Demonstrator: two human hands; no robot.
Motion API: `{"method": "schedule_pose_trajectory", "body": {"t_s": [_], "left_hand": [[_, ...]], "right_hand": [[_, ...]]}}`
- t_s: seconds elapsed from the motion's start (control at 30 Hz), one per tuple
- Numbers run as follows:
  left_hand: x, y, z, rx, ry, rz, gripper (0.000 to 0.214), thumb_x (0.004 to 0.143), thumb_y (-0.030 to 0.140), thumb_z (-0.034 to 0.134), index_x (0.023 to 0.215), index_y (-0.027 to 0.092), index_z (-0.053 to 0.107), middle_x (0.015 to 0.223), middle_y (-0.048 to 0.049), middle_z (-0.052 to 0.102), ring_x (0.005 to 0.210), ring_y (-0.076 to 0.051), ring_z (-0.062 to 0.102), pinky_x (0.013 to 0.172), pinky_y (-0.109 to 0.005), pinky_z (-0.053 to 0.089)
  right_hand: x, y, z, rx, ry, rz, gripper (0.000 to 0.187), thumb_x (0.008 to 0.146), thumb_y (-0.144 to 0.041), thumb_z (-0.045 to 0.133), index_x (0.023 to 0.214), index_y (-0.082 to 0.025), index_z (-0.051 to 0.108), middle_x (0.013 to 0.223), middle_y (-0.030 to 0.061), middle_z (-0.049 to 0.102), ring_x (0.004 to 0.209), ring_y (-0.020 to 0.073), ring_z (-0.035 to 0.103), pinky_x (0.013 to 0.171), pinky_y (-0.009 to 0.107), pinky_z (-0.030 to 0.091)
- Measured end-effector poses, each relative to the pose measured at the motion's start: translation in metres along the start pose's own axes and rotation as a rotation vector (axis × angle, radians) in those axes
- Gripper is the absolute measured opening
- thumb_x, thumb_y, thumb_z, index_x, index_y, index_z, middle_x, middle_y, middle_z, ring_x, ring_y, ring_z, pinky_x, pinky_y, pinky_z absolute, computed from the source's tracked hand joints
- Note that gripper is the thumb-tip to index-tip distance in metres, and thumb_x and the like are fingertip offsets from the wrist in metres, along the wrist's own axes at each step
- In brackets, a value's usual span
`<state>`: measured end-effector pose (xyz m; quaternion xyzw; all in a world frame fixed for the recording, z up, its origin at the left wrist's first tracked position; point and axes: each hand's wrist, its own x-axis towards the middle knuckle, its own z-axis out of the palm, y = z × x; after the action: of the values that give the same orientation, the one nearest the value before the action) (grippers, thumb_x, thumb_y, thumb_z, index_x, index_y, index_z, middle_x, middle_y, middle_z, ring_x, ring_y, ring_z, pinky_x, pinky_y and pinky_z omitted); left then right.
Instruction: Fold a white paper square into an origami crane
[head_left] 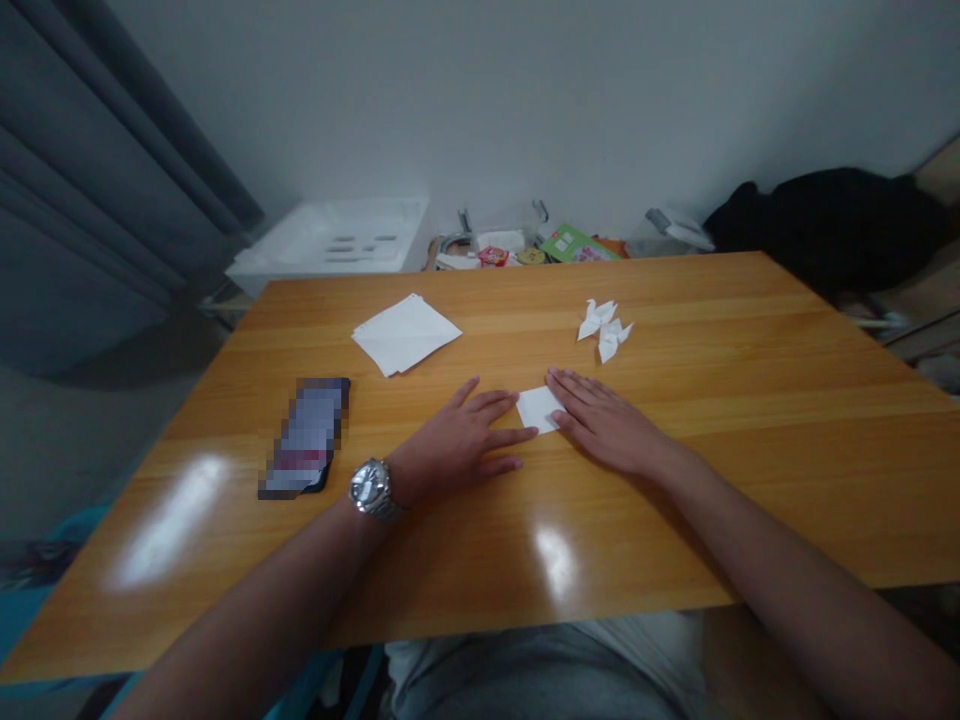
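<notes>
A small folded white paper lies on the wooden table between my hands. My left hand rests flat with fingers stretched out, its fingertips touching the paper's left edge; a silver watch is on that wrist. My right hand also lies flat, fingers together, pressing on the paper's right side. Two folded white paper cranes sit beyond my right hand. A stack of white paper squares lies farther off to the left.
A phone lies left of my left hand. Behind the table's far edge are a white plastic box, small packets and clutter, and a black bag. A grey curtain hangs at left.
</notes>
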<state>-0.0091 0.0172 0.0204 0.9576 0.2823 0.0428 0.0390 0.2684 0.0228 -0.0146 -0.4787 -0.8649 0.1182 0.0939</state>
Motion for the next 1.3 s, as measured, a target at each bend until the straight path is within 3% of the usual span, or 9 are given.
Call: {"method": "schedule_pose_trajectory", "body": {"t_s": [0.17,0.4,0.53,0.63,0.8,1.0,1.3], "left_hand": [[0.0,0.0,0.0,-0.017,0.009,-0.011,0.047,0.102,0.053,0.043,0.143,0.034,0.053,0.152,-0.0104,0.049,0.144,-0.026,0.04,0.123,-0.055,0.016],[0.002,-0.003,0.007,-0.014,0.087,-0.138,0.052,0.102,0.053,0.042,0.143,0.023,0.052,0.146,-0.0105,0.055,0.138,-0.028,0.046,0.123,-0.056,0.015],[0.003,-0.006,0.011,0.002,0.102,-0.189,0.054,0.101,0.054,0.043,0.141,0.019,0.052,0.147,-0.0111,0.055,0.138,-0.03,0.044,0.122,-0.056,0.017],[0.003,-0.008,0.015,-0.01,0.099,-0.21,0.056,0.101,0.053,0.044,0.144,0.017,0.048,0.15,-0.012,0.051,0.142,-0.027,0.042,0.123,-0.052,0.019],[0.002,-0.008,0.017,-0.009,0.095,-0.215,0.061,0.1,0.055,0.044,0.148,0.017,0.044,0.155,-0.0131,0.045,0.145,-0.026,0.039,0.123,-0.047,0.021],[0.002,-0.008,0.014,0.018,0.13,-0.237,0.058,0.099,0.052,0.049,0.145,0.018,0.05,0.143,-0.0142,0.054,0.129,-0.029,0.052,0.113,-0.045,0.037],[0.002,-0.01,0.013,-0.007,0.145,-0.23,0.047,0.101,0.044,0.048,0.14,0.018,0.054,0.142,-0.0116,0.058,0.125,-0.027,0.056,0.112,-0.044,0.038]], "right_hand": [[0.002,0.001,-0.003,-0.008,0.006,-0.037,0.064,0.105,-0.051,0.027,0.159,-0.016,0.029,0.163,0.0126,0.03,0.151,0.0256,0.028,0.124,0.048,0.025],[0.006,0.004,-0.011,-0.009,0.023,-0.076,0.057,0.105,-0.05,0.03,0.15,-0.022,0.048,0.159,0.0118,0.04,0.145,0.0295,0.041,0.117,0.052,0.035],[0.005,-0.001,-0.013,-0.028,-0.007,-0.111,0.053,0.105,-0.051,0.031,0.145,-0.027,0.055,0.159,0.0085,0.04,0.145,0.031,0.039,0.116,0.054,0.034],[0.005,-0.005,-0.014,-0.021,-0.021,-0.161,0.049,0.104,-0.052,0.034,0.144,-0.032,0.055,0.16,0.0056,0.039,0.147,0.0315,0.036,0.116,0.057,0.032],[0.003,-0.008,-0.013,-0.015,-0.019,-0.211,0.052,0.102,-0.055,0.039,0.146,-0.031,0.052,0.16,0.0076,0.04,0.147,0.0325,0.035,0.116,0.059,0.03],[0.002,-0.008,-0.014,-0.034,-0.021,-0.219,0.052,0.101,-0.055,0.041,0.146,-0.03,0.053,0.159,0.0086,0.04,0.147,0.0325,0.035,0.117,0.058,0.03],[0.003,-0.005,-0.013,-0.03,-0.03,-0.217,0.052,0.103,-0.053,0.037,0.147,-0.029,0.053,0.158,0.009,0.043,0.145,0.0317,0.037,0.117,0.056,0.031]]}}
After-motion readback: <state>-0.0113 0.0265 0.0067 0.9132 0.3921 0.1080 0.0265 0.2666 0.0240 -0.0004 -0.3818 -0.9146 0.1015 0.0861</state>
